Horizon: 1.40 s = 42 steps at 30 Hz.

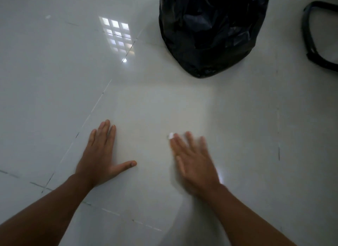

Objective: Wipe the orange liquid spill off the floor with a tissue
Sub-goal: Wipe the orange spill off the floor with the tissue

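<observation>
While the left hand (102, 154) lies flat and spread on the white floor (54, 72), well short of the black bin bag (210, 31), the blurred right hand (192, 159) presses a tissue (171, 136) down, fingers extended; only a white corner shows. No orange liquid is visible, so wiping looks nearly done. Firm, overlapping strokes would serve best. Bare tile between hands and bag leaves ample room; a dark object (318, 35) sits right of the bag.
</observation>
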{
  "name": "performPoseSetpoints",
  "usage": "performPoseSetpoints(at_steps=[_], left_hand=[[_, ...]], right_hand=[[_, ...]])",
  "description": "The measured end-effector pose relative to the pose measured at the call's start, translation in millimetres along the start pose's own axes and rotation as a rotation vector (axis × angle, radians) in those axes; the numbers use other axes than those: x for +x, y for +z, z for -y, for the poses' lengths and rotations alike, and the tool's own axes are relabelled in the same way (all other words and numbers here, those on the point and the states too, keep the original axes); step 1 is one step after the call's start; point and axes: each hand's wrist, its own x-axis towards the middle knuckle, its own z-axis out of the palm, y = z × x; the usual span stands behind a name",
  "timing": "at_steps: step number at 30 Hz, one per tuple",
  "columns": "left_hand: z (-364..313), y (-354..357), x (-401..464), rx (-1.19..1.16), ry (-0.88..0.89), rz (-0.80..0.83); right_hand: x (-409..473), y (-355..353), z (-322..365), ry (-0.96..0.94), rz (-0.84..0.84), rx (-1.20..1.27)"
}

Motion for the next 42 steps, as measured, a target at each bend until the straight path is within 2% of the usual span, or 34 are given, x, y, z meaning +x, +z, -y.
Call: performPoseSetpoints(at_steps=[4, 5, 6, 9, 11, 12, 15, 17, 22, 24, 27, 29, 31, 37, 42], left_hand=[[-3, -1, -1, -0.002, -0.012, 0.009], [-3, 0, 0, -0.004, -0.018, 0.01], [-3, 0, 0, -0.004, -0.022, 0.009], [-4, -3, -1, -0.008, -0.025, 0.021], [-5, -3, -1, -0.011, -0.027, 0.018], [-5, -3, -1, -0.014, -0.03, 0.016], [-3, -1, -1, -0.02, -0.03, 0.006], [-2, -1, -1, -0.016, -0.032, 0.018], [-1, 0, -1, -0.001, -0.012, 0.027], [1, 0, -1, -0.002, -0.007, 0.025], [2, -2, -2, -0.02, 0.012, 0.038], [2, -1, -2, -0.009, 0.017, 0.04], [2, -1, -3, -0.001, 0.018, 0.037], [-3, -4, -2, -0.018, -0.007, 0.046], [-6, -4, -2, -0.008, -0.013, 0.037]], right_hand=[[-2, -12, -53, 0.433, -0.076, 0.018], [-5, -13, -42, 0.433, -0.097, 0.038], [-16, -10, -23, 0.339, -0.098, 0.042], [-76, 5, 34, -0.162, 0.053, 0.034], [-72, -2, 12, -0.27, 0.084, 0.006], [-56, -4, -8, -0.217, 0.052, -0.045], [4, -20, -56, 0.142, 0.025, -0.077], [40, -25, -66, 0.219, 0.039, -0.032], [104, -33, -43, 0.236, 0.104, 0.074], [121, -34, -27, 0.153, 0.146, 0.087], [132, -36, 0, -0.069, 0.199, 0.111], [125, -30, 16, -0.193, 0.2, 0.035], [105, -22, 28, -0.236, 0.187, -0.025], [-3, 2, 43, -0.133, 0.078, 0.046], [-73, 9, 22, 0.015, -0.01, 0.038]])
